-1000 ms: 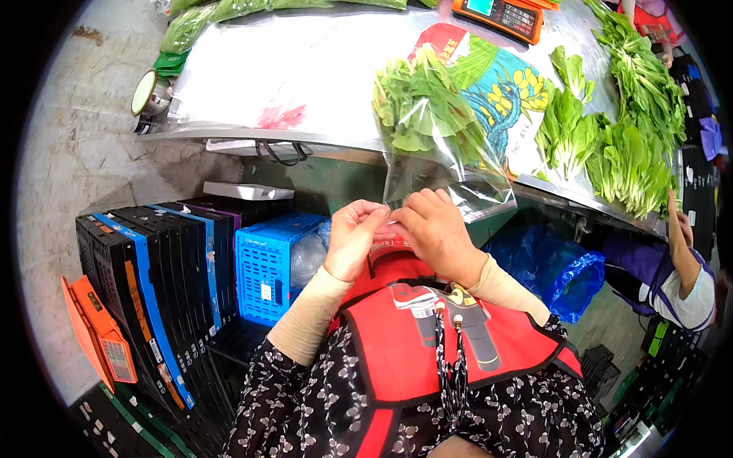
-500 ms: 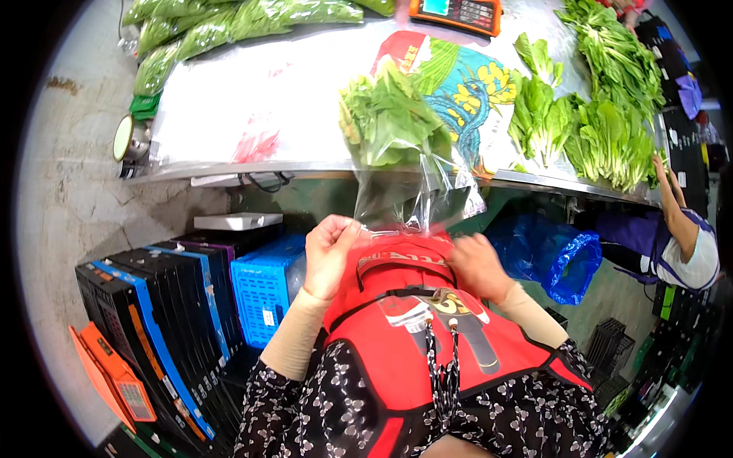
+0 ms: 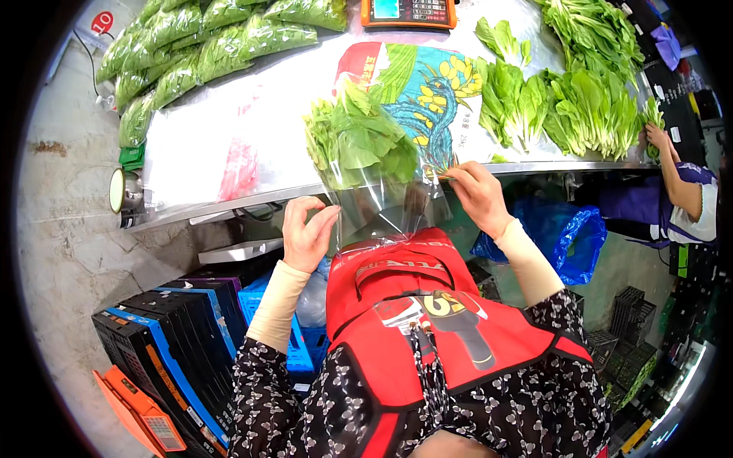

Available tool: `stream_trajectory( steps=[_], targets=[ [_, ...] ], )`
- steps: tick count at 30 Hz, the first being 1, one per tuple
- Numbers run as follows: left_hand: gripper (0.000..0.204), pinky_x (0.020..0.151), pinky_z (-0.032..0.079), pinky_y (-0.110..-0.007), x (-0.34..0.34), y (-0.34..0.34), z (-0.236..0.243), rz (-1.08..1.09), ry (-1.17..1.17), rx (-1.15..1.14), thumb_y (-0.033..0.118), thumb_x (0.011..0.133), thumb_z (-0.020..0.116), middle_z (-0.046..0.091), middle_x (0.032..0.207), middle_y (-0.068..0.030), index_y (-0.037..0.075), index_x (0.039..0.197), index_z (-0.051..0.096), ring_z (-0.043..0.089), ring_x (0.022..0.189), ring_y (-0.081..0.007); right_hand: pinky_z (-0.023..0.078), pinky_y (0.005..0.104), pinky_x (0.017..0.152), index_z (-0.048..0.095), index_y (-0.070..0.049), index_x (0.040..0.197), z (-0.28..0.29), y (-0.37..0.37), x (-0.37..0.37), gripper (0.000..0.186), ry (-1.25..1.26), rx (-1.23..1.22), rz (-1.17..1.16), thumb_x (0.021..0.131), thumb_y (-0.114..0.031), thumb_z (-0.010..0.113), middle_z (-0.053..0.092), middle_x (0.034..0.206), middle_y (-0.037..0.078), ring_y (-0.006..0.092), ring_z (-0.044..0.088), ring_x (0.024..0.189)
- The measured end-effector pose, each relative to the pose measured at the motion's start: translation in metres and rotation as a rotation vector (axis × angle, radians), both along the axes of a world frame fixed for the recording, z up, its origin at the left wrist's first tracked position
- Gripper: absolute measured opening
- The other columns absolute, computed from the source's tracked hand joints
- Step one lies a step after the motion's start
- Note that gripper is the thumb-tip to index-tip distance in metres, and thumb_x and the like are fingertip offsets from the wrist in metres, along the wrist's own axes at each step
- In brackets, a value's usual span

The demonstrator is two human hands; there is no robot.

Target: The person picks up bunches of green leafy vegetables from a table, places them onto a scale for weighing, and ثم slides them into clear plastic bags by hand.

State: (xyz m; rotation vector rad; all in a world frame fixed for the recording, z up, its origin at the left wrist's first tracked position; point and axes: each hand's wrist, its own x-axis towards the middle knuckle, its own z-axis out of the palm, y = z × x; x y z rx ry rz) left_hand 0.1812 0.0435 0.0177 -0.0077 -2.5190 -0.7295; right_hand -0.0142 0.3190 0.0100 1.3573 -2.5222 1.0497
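The bag [image 3: 364, 164] lies before the scale [image 3: 416, 14] — filled bags [image 3: 202, 61] left, loose greens [image 3: 592, 107] right

A clear plastic bag [image 3: 374, 214] lies just above the middle of the frame, thin, glossy and creased, with light glinting along its folds. It wraps a bunch of leafy greens [image 3: 360, 145], broad flat leaves in bright to mid green, loosely layered. The leaves fill the bag's upper part, their tips pointing toward the top of the frame. The lower part is see-through and slack, spreading toward the picture's centre.
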Motion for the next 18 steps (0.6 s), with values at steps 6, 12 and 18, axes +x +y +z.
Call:
stream_trajectory(
  steps=[6,12,18],
  targets=[
    [0.035,0.075,0.047,-0.039,-0.008,0.001,-0.006,0.050,0.075,-0.027,-0.004,0.064,0.072,0.054,0.093,-0.0111,0.008,0.096,0.066,0.054,0.088,-0.0300,0.048,0.0365,0.069,0.063,-0.010,0.103,-0.019,-0.025,-0.018,0.033,0.048,-0.139,0.157,0.072,0.003,0.065,0.060,0.093,0.010,0.0282,0.058,0.078],
    [0.037,0.077,0.045,-0.040,-0.013,-0.003,-0.006,-0.073,0.080,-0.126,0.002,0.063,0.069,0.054,0.095,-0.0074,0.018,0.095,0.069,0.055,0.090,-0.0279,0.048,0.0365,0.070,0.066,-0.011,0.095,-0.023,-0.029,-0.023,0.030,0.067,-0.127,0.263,0.068,0.001,0.068,0.060,0.098,0.008,0.0267,0.058,0.082],
    [0.022,0.081,0.045,-0.041,-0.014,-0.013,0.009,-0.108,0.109,-0.139,0.002,0.065,0.069,0.059,0.096,-0.0093,0.010,0.085,0.063,0.058,0.093,-0.0304,0.047,0.0370,0.075,0.067,-0.010,0.090,-0.009,-0.029,-0.028,0.025,-0.062,-0.153,0.283,0.067,0.001,0.069,0.061,0.100,0.009,0.0282,0.058,0.087]
  ],
)
